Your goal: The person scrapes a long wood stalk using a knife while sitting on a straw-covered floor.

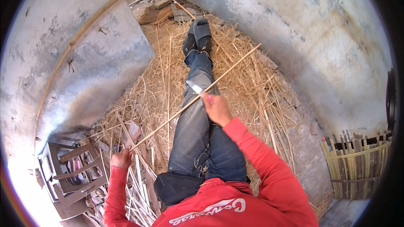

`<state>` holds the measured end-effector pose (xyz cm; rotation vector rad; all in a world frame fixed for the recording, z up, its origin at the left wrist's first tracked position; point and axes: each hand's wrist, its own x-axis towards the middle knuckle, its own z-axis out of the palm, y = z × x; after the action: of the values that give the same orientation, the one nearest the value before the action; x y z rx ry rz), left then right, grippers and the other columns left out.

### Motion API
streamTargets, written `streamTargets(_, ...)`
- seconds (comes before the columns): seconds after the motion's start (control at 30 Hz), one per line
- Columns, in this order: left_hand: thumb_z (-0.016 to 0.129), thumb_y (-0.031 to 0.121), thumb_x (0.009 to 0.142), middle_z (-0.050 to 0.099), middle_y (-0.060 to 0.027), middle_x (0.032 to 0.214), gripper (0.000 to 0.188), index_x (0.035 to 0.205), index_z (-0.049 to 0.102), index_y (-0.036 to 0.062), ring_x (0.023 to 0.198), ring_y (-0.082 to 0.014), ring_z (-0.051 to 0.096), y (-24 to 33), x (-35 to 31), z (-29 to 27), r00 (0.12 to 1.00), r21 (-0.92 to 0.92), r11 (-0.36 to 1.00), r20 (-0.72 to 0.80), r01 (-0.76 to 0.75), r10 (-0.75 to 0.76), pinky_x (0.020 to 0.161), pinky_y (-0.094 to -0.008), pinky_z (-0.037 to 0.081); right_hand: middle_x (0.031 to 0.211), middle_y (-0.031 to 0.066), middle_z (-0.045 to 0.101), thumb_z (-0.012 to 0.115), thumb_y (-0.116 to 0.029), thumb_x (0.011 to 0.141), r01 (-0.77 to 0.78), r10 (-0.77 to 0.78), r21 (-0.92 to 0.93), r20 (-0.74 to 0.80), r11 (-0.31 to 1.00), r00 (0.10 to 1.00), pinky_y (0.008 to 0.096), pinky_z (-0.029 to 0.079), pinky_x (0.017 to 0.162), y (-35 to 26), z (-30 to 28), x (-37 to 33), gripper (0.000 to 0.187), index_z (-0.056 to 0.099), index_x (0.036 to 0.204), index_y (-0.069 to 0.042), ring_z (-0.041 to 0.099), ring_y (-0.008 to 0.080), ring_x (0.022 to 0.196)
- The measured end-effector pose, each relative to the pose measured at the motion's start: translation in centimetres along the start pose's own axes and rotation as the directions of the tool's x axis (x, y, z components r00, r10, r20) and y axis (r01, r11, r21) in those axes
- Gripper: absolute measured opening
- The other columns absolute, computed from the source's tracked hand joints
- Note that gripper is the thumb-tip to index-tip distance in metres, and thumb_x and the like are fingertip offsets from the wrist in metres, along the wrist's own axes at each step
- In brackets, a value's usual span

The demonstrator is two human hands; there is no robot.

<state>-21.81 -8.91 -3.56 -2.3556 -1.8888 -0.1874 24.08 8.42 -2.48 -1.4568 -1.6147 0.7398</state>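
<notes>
I see the left hand [122,159] gripping the stick [168,120] by one end. Right hand [217,110], fingers round the knife [194,87] at mid-stick!

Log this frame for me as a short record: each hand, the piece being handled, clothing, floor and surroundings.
Left hand: grips the lower end of a long, thin, tan wooden strip
Right hand: holds a silver-bladed knife with a pink handle, at the strip
Strip position: slanting across the outstretched legs, far end up and right
Clothing: red long-sleeved top, blue jeans
Floor: straw-coloured shavings
Left side: brown chair-like frame
Right side: slatted, basket-like container
Blade contact: cannot tell
</notes>
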Motion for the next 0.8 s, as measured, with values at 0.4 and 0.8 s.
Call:
streamTargets(0.4, 0.062, 0.032, 0.099, 0.062, -0.0188, 0.065, 0.03, 0.083, 0.055, 0.0075, 0.059, -0.0414, 0.062, 15.3, 14.4, 0.5, 1.0, -0.285, 0.958, 0.026, 0.009, -0.002, 0.053, -0.0525, 0.047, 0.069, 0.0253, 0.063, 0.054, -0.039, 0.102, -0.132, 0.124, 0.05, 0.15, 0.99, 0.981, 0.0507, 0.047, 0.059, -0.8, -0.4, -1.6, 0.05, 0.067, 0.077, 0.001, 0.064, 0.044, 0.064)
streamTargets(0.8, 0.067, 0.032, 0.094, 0.061, -0.0196, 0.061, 0.031, 0.081, 0.065, 0.0041, 0.057, -0.0395, 0.064, -0.9, 2.0, -4.0, 0.92, -0.292, 0.919, 0.361, 0.266, -0.152, 0.054, -0.0476, 0.049, 0.065, 0.0246, 0.061, 0.056, -0.031, 0.1, -0.083, 0.051, -0.128, -0.237, 0.988, 0.97, 0.0517, 0.044, 0.056, 4.7, -5.7, 3.7, 0.039, 0.067, 0.081, 0.001, 0.061, 0.0448, 0.061)
